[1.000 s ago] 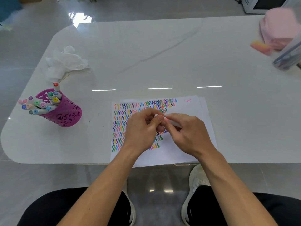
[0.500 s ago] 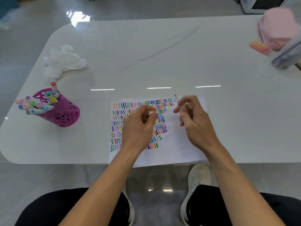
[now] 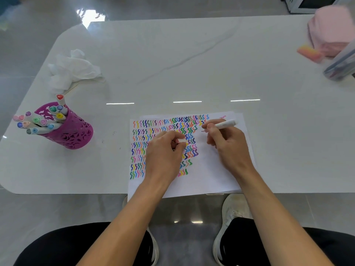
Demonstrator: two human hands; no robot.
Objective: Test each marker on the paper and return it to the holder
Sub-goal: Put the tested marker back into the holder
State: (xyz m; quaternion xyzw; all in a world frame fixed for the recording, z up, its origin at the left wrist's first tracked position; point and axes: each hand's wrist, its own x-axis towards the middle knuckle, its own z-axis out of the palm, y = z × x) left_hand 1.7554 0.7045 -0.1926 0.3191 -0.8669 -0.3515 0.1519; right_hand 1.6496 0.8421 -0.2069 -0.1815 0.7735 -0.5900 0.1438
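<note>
Marker (image 3: 226, 124) lies nearly crosswise over the paper (image 3: 208, 176), tip pointing left. The grip of the right hand (image 3: 227, 148) curls round its barrel, and that of the left hand (image 3: 164, 153) pinches the cap (image 3: 181, 140).

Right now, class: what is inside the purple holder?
A bunch of markers stands in the holder, coloured cap ends poking out, most leaning left. Their lower ends and the holder's bottom are mostly hidden by its wall.
</note>
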